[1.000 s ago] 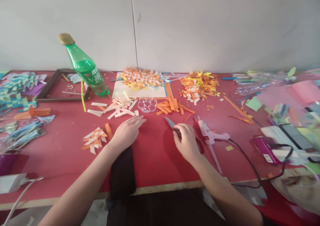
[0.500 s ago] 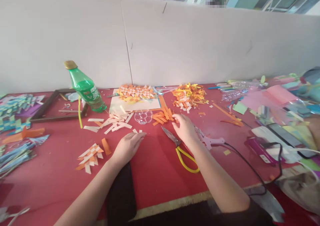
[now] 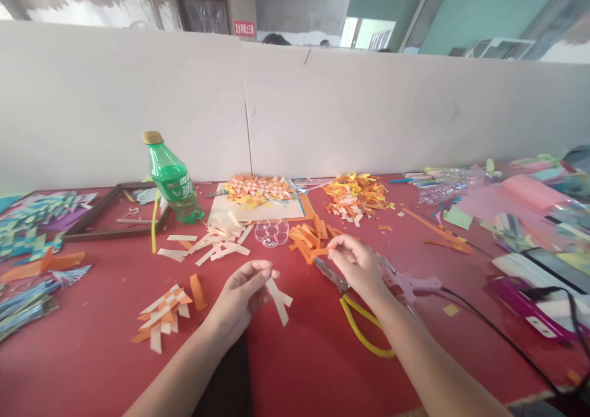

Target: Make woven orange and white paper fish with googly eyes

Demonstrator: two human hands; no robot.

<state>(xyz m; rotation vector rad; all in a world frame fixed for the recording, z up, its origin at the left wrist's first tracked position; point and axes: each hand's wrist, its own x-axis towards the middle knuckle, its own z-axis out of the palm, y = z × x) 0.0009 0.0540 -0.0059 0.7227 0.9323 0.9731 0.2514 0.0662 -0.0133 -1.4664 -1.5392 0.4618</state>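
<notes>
My left hand [image 3: 239,297] is pinched on two cream paper strips [image 3: 278,300] just above the red table [image 3: 115,368]. My right hand [image 3: 357,266] pinches an orange paper strip [image 3: 319,253] at the edge of a pile of orange strips [image 3: 308,238]. Yellow-handled scissors [image 3: 354,318] lie on the table under my right wrist. A pile of cream strips [image 3: 216,243] lies beyond my left hand. A small woven orange-and-cream piece [image 3: 162,309] sits left of my left hand.
A green bottle [image 3: 174,180] stands by a dark frame [image 3: 99,214]. A woven mat on a sheet [image 3: 260,195], a clear flower-shaped dish [image 3: 271,232], a scrap heap [image 3: 354,197] and a glue gun [image 3: 410,281] with cable lie around. Blue paperwork [image 3: 27,232] fills the left, a white partition [image 3: 295,109] the back.
My right hand let go of the scissors, reached to the orange pile and drew back pinching a strip. My left hand went from flat on the table to pinching cream strips. The camera tilted up.
</notes>
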